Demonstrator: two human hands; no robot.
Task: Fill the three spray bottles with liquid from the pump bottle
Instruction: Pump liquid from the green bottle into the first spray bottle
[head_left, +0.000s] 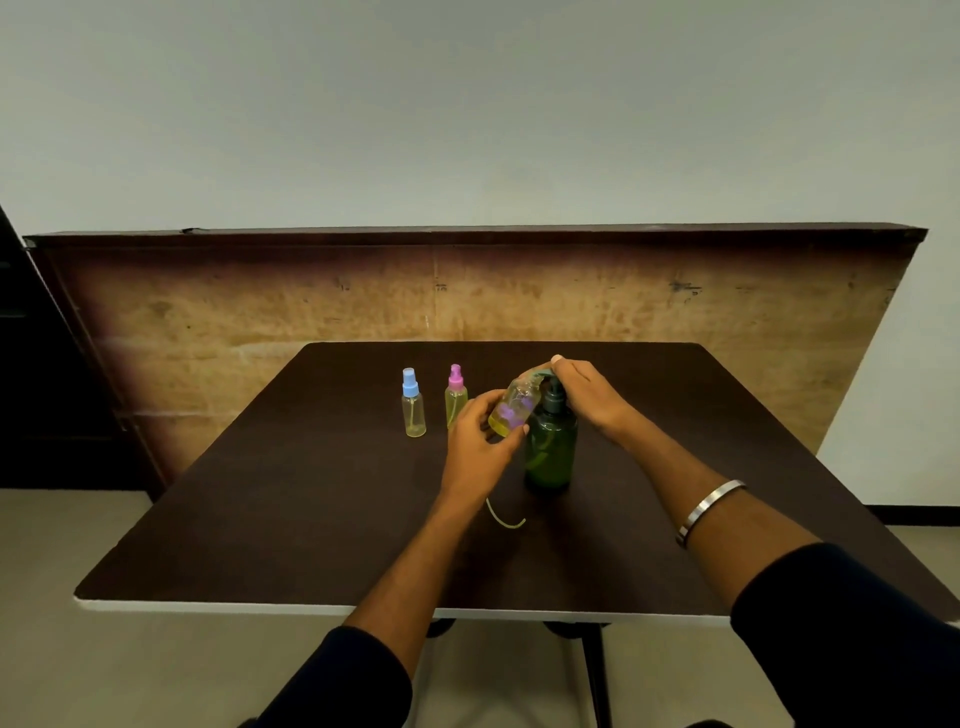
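Single head-worn wide-angle view, set above the near edge of a dark table and facing forward and slightly down toward 12 o'clock. Both forearms enter from 5 and 7 o'clock, the left hand and right hand meeting near frame centre at arm's reach. Upper half takes in a leaning board and pale wall beyond; no second view shares the scene.

Both forearms are bare, with dark sleeves pushed up towards the elbows; a plain silver metal bangle circles the right forearm above the wrist
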